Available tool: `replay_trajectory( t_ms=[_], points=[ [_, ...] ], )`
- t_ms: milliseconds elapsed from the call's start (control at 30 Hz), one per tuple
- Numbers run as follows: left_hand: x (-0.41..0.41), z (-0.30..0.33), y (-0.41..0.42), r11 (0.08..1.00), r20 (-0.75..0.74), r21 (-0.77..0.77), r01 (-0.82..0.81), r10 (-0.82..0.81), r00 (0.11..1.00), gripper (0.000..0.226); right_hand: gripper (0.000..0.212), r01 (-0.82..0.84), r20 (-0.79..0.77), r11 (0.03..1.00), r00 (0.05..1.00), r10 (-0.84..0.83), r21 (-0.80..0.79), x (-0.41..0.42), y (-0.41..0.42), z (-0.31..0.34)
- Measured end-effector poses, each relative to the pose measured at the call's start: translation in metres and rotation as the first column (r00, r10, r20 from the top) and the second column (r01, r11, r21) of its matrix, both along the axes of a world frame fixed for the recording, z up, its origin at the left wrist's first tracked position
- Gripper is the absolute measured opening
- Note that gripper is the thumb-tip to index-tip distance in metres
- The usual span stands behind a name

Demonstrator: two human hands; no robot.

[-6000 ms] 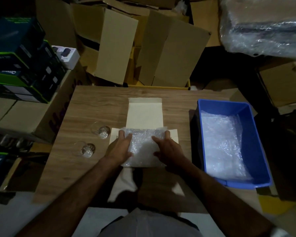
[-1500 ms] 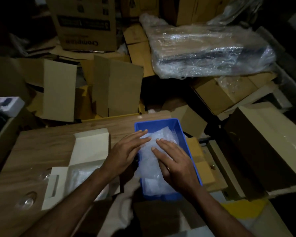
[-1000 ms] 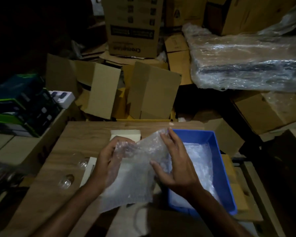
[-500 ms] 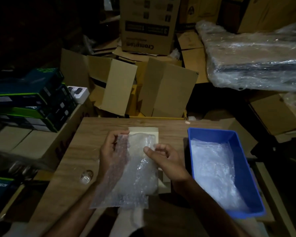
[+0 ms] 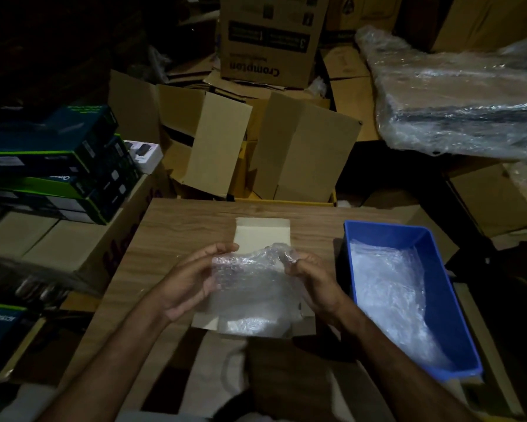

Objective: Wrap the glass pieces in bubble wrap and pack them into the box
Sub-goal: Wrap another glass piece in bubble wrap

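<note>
A wooden table [image 5: 195, 220] in a dim storeroom stacked with cardboard cartons [image 5: 298, 147]. Blue bin [image 5: 457, 315] at 3 o'clock. Left hand [image 5: 189, 281] and right hand [image 5: 314, 284] each grip the bubble wrap [image 5: 250, 278], now lowered over the open box [image 5: 262, 236]; glasses gone from view.

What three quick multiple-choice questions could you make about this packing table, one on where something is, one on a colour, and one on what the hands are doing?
1. Where is the bin relative to the open box?
A. to its left
B. to its right
C. on top of it

2. What colour is the bin?
A. red
B. green
C. blue

3. What are the hands doing?
A. both hold a bubble wrap sheet
B. both rest flat on the table
C. one lifts the bin

Answers: 1 B, it sits at the table's right edge. 2 C, its walls are blue. 3 A, the left hand and right hand pinch its upper edge.
</note>
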State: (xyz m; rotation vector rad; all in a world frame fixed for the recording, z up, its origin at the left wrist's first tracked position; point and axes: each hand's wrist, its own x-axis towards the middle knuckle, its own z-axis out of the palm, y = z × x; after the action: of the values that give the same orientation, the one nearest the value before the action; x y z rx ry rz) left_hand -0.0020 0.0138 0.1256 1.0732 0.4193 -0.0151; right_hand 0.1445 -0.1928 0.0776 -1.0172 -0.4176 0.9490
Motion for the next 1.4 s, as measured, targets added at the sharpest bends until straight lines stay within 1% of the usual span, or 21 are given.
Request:
replay_trajectory(
  t_ms=[67, 133, 167, 200, 267, 300, 367, 467, 600, 633, 700, 767, 833, 900, 933, 1033, 1133, 1167, 1267, 1333, 1400],
  points=[
    [-0.002, -0.001, 0.000, 0.989, 0.004, -0.147, -0.011, 0.011, 1.000, 0.042, 0.018, 0.015, 0.063, 1.000, 0.998, -0.014, -0.024, -0.002, 0.000, -0.004],
    [-0.004, -0.003, -0.005, 0.980, -0.001, -0.201, -0.013, 0.013, 1.000, 0.062, 0.016, 0.055, 0.077, 0.996, 0.996, -0.050, -0.065, -0.003, 0.001, -0.006],
    [-0.003, -0.003, -0.011, 0.991, -0.012, -0.131, -0.016, 0.015, 1.000, 0.068, 0.021, 0.075, 0.072, 0.994, 0.995, -0.069, -0.081, -0.003, 0.002, -0.007],
    [-0.001, -0.002, -0.016, 1.000, -0.027, -0.005, -0.017, 0.017, 0.999, 0.068, 0.026, 0.092, 0.066, 0.991, 0.994, -0.086, -0.096, -0.003, 0.002, -0.005],
    [0.005, 0.001, -0.024, 0.975, -0.043, 0.218, -0.037, 0.047, 0.998, 0.061, 0.040, 0.113, 0.082, 0.988, 0.991, -0.104, -0.110, -0.004, 0.001, -0.004],
    [0.007, 0.002, -0.025, 0.967, -0.048, 0.249, -0.052, 0.066, 0.997, 0.060, 0.043, 0.122, 0.108, 0.986, 0.988, -0.110, -0.110, -0.004, 0.001, -0.003],
    [0.009, 0.005, -0.025, 0.977, -0.064, 0.203, -0.066, 0.080, 0.995, 0.055, 0.039, 0.139, 0.178, 0.986, 0.977, -0.121, -0.092, -0.002, -0.002, -0.002],
    [0.010, 0.013, -0.020, 0.987, -0.122, 0.158, -0.014, 0.033, 0.992, 0.051, 0.049, 0.121, 0.237, 0.988, 0.967, -0.096, -0.093, 0.005, -0.007, 0.003],
    [0.011, 0.022, -0.017, 0.997, -0.148, 0.012, 0.077, -0.075, 0.986, 0.068, 0.022, -0.009, 0.252, 1.000, 0.968, 0.014, -0.019, 0.007, -0.007, 0.014],
    [0.011, 0.024, -0.016, 0.997, -0.120, -0.017, 0.081, -0.082, 0.989, 0.067, 0.021, -0.014, 0.253, 1.000, 0.967, 0.013, 0.000, 0.006, -0.007, 0.016],
    [0.009, 0.026, -0.016, 0.992, -0.032, -0.083, 0.091, -0.094, 0.995, 0.063, 0.032, 0.023, 0.203, 0.999, 0.979, -0.030, 0.039, 0.005, -0.003, 0.018],
    [0.003, 0.021, -0.023, 0.988, -0.028, -0.118, 0.097, -0.102, 0.994, 0.074, 0.036, 0.092, 0.129, 0.995, 0.987, -0.095, 0.029, 0.000, 0.002, 0.020],
    [-0.001, 0.011, -0.035, 0.994, -0.067, -0.070, 0.088, -0.093, 0.993, 0.069, 0.027, 0.151, 0.096, 0.989, 0.984, -0.149, -0.008, -0.004, 0.006, 0.023],
    [0.000, 0.005, -0.048, 0.995, -0.052, 0.087, 0.052, -0.048, 0.998, 0.044, 0.026, 0.152, 0.095, 0.988, 0.984, -0.148, -0.031, -0.005, 0.004, 0.029],
    [0.002, 0.003, -0.051, 0.989, -0.043, 0.144, 0.014, -0.007, 0.999, 0.041, 0.028, 0.132, 0.122, 0.990, 0.985, -0.124, -0.054, -0.005, 0.001, 0.032],
    [0.009, 0.007, -0.050, 0.987, -0.012, 0.119, -0.106, 0.108, 0.994, 0.058, 0.043, 0.023, 0.205, 0.995, 0.979, -0.002, -0.098, -0.002, -0.012, 0.033],
    [0.011, 0.004, -0.044, 0.990, -0.049, 0.091, -0.106, 0.110, 0.993, 0.087, 0.051, 0.038, 0.173, 0.997, 0.985, -0.027, -0.063, -0.005, -0.019, 0.029],
    [0.011, 0.002, -0.044, 0.992, -0.060, 0.113, -0.049, 0.056, 0.997, 0.088, 0.052, 0.056, 0.143, 0.997, 0.989, -0.048, -0.055, -0.006, -0.019, 0.030],
    [0.010, -0.013, -0.053, 0.979, -0.042, 0.191, 0.075, -0.068, 0.997, 0.064, 0.046, 0.072, 0.081, 0.995, 0.995, -0.066, -0.066, -0.006, -0.015, 0.031],
    [0.008, -0.022, -0.056, 0.992, -0.031, 0.127, 0.010, -0.006, 1.000, 0.063, 0.043, 0.045, 0.042, 0.994, 0.998, -0.041, -0.099, -0.005, -0.016, 0.027],
    [0.008, -0.022, -0.051, 0.993, -0.049, 0.094, -0.077, 0.082, 0.995, 0.077, 0.043, 0.042, 0.078, 0.989, 0.996, -0.031, -0.140, -0.003, -0.019, 0.016]
  ],
)
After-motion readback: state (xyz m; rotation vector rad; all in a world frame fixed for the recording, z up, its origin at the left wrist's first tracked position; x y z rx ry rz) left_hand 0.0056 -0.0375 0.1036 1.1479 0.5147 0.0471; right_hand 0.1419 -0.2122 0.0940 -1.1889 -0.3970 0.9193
